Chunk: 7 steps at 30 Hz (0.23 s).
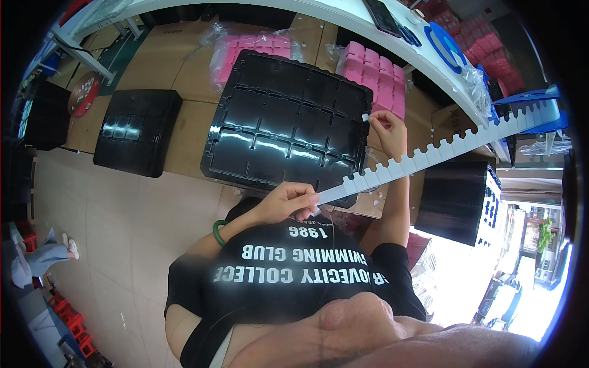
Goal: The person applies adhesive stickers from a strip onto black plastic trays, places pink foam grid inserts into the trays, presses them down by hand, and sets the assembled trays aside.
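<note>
My left hand [287,202], with a green bangle at its wrist, grips the near end of a long white notched strip [432,156]. The strip slants up to the right, crossing above my right forearm, and its far end reaches a blue object at the right. A large black plastic tray [294,120] with rectangular compartments lies in front of me. At the tray's right edge my right hand [390,131] pinches a small white piece [365,117] between thumb and fingertips. Whether that piece touches the tray I cannot tell.
Pink moulded blocks [375,76], some in clear plastic, lie beyond the tray on brown cardboard [187,113]. A smaller black tray [136,132] sits to the left. Along the far side runs a white shelf [343,13] with a phone [383,17]. Black stacked trays [451,199] stand at right.
</note>
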{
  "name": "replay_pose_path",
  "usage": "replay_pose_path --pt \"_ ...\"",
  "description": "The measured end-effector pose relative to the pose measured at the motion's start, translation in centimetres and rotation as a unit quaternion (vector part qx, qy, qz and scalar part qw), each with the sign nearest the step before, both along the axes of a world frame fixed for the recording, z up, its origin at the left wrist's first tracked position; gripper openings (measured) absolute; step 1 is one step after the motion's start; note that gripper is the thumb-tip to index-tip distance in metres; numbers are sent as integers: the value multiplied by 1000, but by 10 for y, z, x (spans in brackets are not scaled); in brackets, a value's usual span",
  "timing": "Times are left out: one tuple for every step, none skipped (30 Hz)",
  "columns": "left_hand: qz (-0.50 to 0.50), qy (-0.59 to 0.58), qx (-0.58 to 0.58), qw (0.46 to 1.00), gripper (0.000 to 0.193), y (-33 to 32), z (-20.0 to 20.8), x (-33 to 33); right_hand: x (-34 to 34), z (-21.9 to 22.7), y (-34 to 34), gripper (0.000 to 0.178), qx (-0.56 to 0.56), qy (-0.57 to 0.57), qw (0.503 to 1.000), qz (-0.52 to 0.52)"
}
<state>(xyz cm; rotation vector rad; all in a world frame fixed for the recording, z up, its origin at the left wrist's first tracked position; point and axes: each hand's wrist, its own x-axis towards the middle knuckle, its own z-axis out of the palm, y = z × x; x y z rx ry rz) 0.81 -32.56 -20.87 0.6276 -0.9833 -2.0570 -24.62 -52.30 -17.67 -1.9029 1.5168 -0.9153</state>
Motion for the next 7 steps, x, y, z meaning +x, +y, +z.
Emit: replay_pose_path --pt "8 5 4 1000 26 2 1 -1 -16 2 22 9 56 -27 998 14" --pt "13 10 7 1000 26 3 3 -3 -40 4 46 11 111 -54 992 25" --pt "13 12 8 1000 26 4 1 -3 -62 0 72 14 145 -48 988 40" --pt "19 14 10 1000 26 8 -2 -4 -86 -9 95 18 180 -43 981 57" --pt "20 19 10 1000 26 9 -3 -6 -115 -21 113 28 224 114 964 90" --pt "23 28 7 999 26 11 -3 -8 -145 -36 127 38 262 268 919 121" --pt "25 35 5 999 26 11 -5 -9 -148 -39 130 38 264 267 919 118"
